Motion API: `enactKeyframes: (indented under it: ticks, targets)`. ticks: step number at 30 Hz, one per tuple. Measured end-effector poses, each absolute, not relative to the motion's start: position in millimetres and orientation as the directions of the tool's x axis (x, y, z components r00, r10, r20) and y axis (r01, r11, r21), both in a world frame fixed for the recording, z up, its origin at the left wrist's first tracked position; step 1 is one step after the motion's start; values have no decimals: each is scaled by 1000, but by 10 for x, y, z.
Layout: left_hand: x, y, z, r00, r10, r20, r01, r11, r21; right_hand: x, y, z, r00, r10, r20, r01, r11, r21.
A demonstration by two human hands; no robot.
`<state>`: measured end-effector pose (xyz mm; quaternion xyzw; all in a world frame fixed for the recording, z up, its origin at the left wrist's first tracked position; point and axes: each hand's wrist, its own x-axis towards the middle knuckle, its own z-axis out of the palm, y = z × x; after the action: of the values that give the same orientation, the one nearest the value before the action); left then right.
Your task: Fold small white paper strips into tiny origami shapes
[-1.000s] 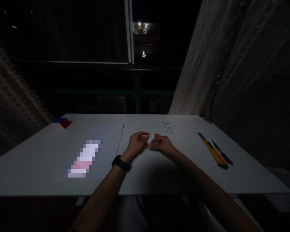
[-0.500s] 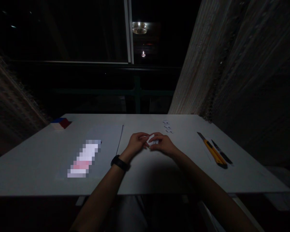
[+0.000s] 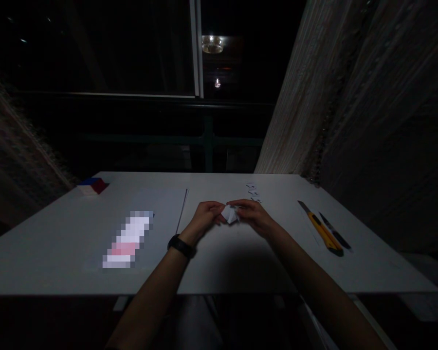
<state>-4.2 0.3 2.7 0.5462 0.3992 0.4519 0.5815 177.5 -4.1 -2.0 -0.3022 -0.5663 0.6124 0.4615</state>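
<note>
Paper (image 3: pixel 229 214), white and folded, sits between the fingertips of both hands. Left hand (image 3: pixel 207 214) has its thumb and fingers drawn together on the near-left edge; right hand (image 3: pixel 253 214) curls its fingers at the opposite edge, their gap only as wide as the thin fold. Whether the fold touches the table (image 3: pixel 219 183) beneath, I cannot tell. Just beyond the grip, slightly right, lie marked slips (image 3: pixel 254 193). Well right of it rest a yellow cutter (image 3: pixel 323 229) and, beside that, a dark knife (image 3: pixel 336 233). Left of the grip lies a sheet (image 3: pixel 164 209); farther left and beyond, a coloured block (image 3: pixel 92 186).
</note>
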Motion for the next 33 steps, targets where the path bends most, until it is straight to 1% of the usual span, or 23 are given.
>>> enactKeyframes:
  ticks: [3, 6, 10, 13, 15, 20, 24, 29, 33]
  targets:
    - [-43, -11, 36, 284, 958, 28, -76, -7, 997, 1757, -32, -63, -423, 896, 132, -161, 68, -985]
    - [-40, -22, 36, 310, 950, 32, -77, -8, 997, 1742, -30, -85, -459, 876, 149, -100, 116, -988]
    - [-18, -19, 17, 331, 943, 27, -46, -12, 999, 1741, -18, -85, -487, 842, 232, -76, 224, -972]
    - [-4, -14, -4, 334, 942, 29, 16, -36, 999, 1734, 0, -92, -474, 821, 318, -48, 337, -940]
    - [-2, -10, -18, 325, 945, 43, 36, -58, 998, 1721, 3, -101, -463, 818, 342, -20, 376, -926]
    - [-9, 1, -38, 300, 950, 87, 59, -110, 992, 1679, -33, -106, -428, 851, 305, -38, 321, -946]
    - [2, 3, -45, 289, 954, 77, 69, -100, 993, 1662, -54, -91, -388, 876, 286, -31, 297, -954]
    - [-2, 2, -52, 301, 951, 66, 32, -79, 996, 1661, -45, -102, -321, 908, 271, 107, 319, -942]
    - [-20, 6, -42, 333, 939, 87, 71, -117, 991, 1665, -13, -137, -278, 908, 314, 213, 377, -901]
